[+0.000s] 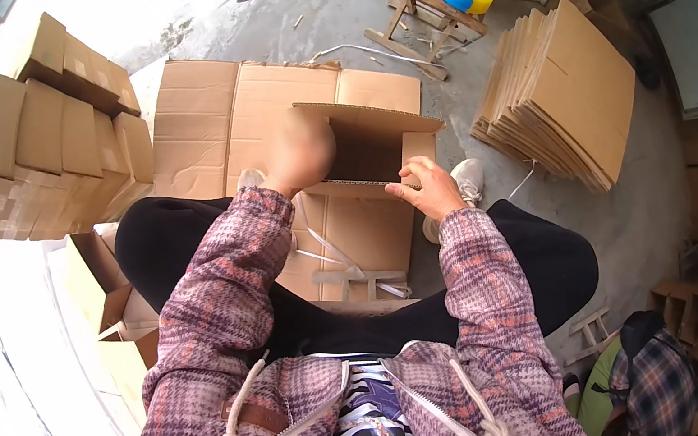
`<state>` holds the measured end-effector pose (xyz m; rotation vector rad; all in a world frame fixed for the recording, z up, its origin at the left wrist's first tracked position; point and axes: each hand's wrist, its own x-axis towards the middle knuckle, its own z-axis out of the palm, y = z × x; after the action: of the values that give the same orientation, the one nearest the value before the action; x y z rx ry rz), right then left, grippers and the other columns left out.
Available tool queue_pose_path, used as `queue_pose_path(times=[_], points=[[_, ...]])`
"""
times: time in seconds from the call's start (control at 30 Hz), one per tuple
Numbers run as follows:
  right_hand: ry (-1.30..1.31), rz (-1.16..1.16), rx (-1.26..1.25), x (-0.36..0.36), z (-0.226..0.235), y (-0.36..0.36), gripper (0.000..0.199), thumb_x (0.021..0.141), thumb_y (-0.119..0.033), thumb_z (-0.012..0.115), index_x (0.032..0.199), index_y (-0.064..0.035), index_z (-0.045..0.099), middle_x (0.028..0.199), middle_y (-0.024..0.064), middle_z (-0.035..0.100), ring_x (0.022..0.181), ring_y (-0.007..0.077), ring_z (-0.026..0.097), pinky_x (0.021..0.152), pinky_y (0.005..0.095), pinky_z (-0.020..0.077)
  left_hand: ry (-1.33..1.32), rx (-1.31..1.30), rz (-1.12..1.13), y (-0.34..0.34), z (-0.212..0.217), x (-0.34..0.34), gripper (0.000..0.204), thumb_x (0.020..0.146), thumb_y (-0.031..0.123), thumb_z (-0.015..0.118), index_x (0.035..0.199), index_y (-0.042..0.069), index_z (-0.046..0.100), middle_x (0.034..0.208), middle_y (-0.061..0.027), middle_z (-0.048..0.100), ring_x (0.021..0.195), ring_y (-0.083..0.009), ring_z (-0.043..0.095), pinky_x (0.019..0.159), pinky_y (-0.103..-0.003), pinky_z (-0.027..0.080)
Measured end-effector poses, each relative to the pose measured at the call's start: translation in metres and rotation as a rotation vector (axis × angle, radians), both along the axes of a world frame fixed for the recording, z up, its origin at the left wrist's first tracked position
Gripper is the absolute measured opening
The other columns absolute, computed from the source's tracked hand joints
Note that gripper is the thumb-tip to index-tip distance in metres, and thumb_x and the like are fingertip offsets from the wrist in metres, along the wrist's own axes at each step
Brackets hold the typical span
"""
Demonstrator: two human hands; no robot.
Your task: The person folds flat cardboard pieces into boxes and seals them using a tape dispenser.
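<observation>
A wooden stool (424,0) stands on the grey floor (268,25), bright glare (11,363) at left.

Left hand (302,154) and right hand (434,190) made two. Open box (365,144) between them numbered one. Leaning bundle of flat cartons (570,87): one. Knotted jacket cords (496,434) were two.

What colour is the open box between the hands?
The box is brown, best seen in the head view.

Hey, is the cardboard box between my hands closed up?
No, the cardboard box gapes open, its dark inside showing between the left hand and right hand.
</observation>
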<state>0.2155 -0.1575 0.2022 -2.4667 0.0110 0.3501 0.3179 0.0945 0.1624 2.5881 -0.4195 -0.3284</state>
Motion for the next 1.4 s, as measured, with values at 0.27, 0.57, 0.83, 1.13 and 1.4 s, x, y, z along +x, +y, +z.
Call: queue_pose_path(times=[0.27, 0.57, 0.83, 1.13, 1.4], points=[[-0.131, -0.297, -0.177, 0.013, -0.025, 0.008, 0.055, 0.069, -0.045, 0.075, 0.099, -0.0035, 0.054, 0.099, 0.0122, 0.054, 0.1, 0.0303, 0.05, 0.087, 0.0394, 0.0424, -0.042, 0.119, -0.226, 0.0, 0.03, -0.011, 0.065, 0.078, 0.055, 0.06, 0.119, 0.007, 0.053, 0.111, -0.0275, 0.047, 0.102, -0.0412, 0.051, 0.087, -0.044, 0.045], [-0.47, -0.397, -0.297, 0.021, -0.023, -0.001, 0.111, 0.06, -0.035, 0.082, 0.143, -0.0043, 0.015, 0.144, 0.0192, 0.023, 0.13, 0.0355, 0.028, 0.108, 0.0427, 0.0254, -0.493, 0.376, -0.154, -0.018, 0.047, -0.011, 0.112, 0.057, 0.057, 0.075, 0.141, 0.004, 0.024, 0.14, -0.0174, 0.032, 0.133, -0.0307, 0.027, 0.108, -0.053, 0.016], [-0.603, -0.187, -0.344, 0.02, -0.032, 0.0, 0.084, 0.063, -0.02, 0.08, 0.132, -0.0085, 0.035, 0.13, 0.0105, 0.039, 0.123, 0.0312, 0.035, 0.106, 0.0431, 0.0271, -0.431, 0.416, -0.262, -0.02, 0.043, -0.011, 0.099, 0.062, 0.048, 0.074, 0.139, 0.006, 0.027, 0.133, -0.014, 0.038, 0.13, -0.0295, 0.031, 0.107, -0.054, 0.017], [-0.563, -0.111, -0.312, -0.006, -0.061, 0.003, 0.039, 0.082, -0.016, 0.063, 0.117, -0.0064, 0.052, 0.128, 0.0141, 0.042, 0.122, 0.0328, 0.039, 0.103, 0.041, 0.034, -0.402, 0.173, -0.436, 0.003, 0.007, -0.014, 0.056, 0.074, 0.035, 0.069, 0.114, 0.002, 0.048, 0.128, -0.0183, 0.041, 0.127, -0.0357, 0.032, 0.104, -0.053, 0.027], [-0.474, -0.271, -0.181, -0.011, -0.071, 0.006, 0.039, 0.084, -0.02, 0.062, 0.122, -0.0145, 0.051, 0.145, 0.0172, 0.023, 0.129, 0.0366, 0.032, 0.103, 0.0426, 0.0342, -0.27, 0.378, -0.779, 0.003, 0.041, 0.016, 0.096, 0.052, 0.055, 0.079, 0.119, -0.004, 0.042, 0.141, -0.0243, 0.025, 0.132, -0.0411, 0.024, 0.104, -0.057, 0.025]])
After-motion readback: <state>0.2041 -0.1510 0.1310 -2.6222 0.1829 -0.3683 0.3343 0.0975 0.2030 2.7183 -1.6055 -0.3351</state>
